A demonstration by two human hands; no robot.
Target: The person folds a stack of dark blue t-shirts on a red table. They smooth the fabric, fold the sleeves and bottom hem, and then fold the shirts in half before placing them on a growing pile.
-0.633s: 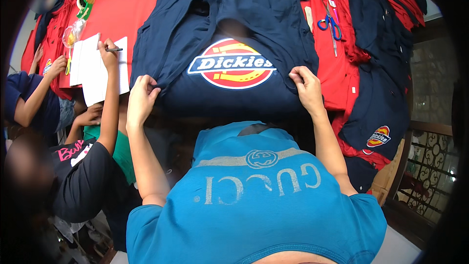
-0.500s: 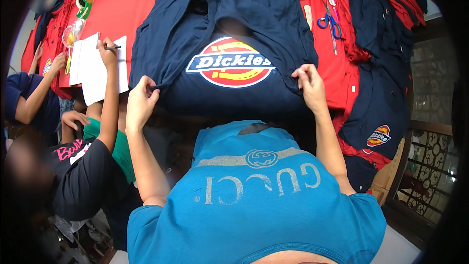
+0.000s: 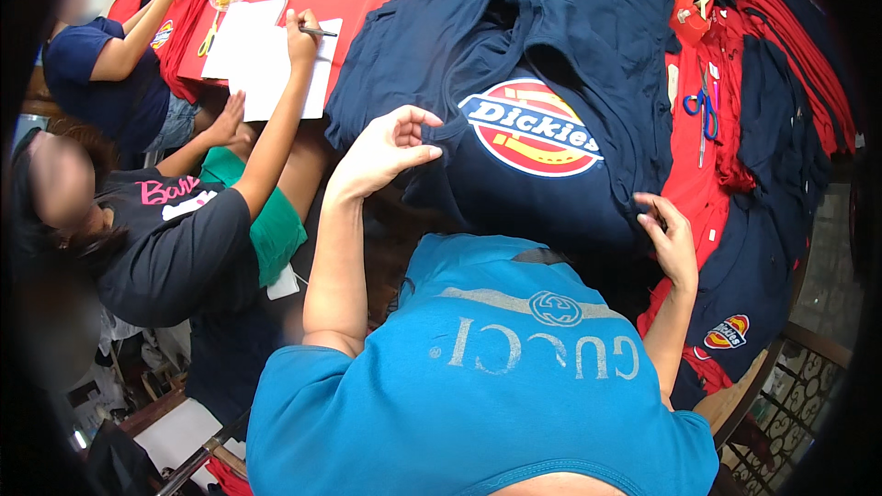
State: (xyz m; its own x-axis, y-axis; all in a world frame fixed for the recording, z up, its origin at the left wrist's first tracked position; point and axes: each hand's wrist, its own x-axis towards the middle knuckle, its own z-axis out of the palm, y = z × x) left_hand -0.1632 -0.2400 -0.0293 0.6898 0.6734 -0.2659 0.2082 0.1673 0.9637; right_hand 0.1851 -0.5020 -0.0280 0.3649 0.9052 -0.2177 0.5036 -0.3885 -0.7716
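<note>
A navy shirt (image 3: 542,197) with a red, yellow and blue printed emblem lies at the near edge of the table, its neckline folded back over the print. Beside its left edge is my left hand (image 3: 386,152), thumb and fingers apart, with no cloth between them. My right hand (image 3: 671,243) has its thumb and index finger at the shirt's right edge, pinching a bit of cloth. The other fingers are curled loosely.
At left, a co-worker's hand (image 3: 301,41) holds a pen over white paper (image 3: 243,46); another person stands beyond. Blue-handled scissors (image 3: 701,110) and a red tape dispenser (image 3: 691,9) lie to the right on red garments. More navy garments (image 3: 781,147) hang over the right side.
The view has swung left, so the table appears further right. My left hand has let go of the shirt's edge and opened. My right hand stays at the right edge.
</note>
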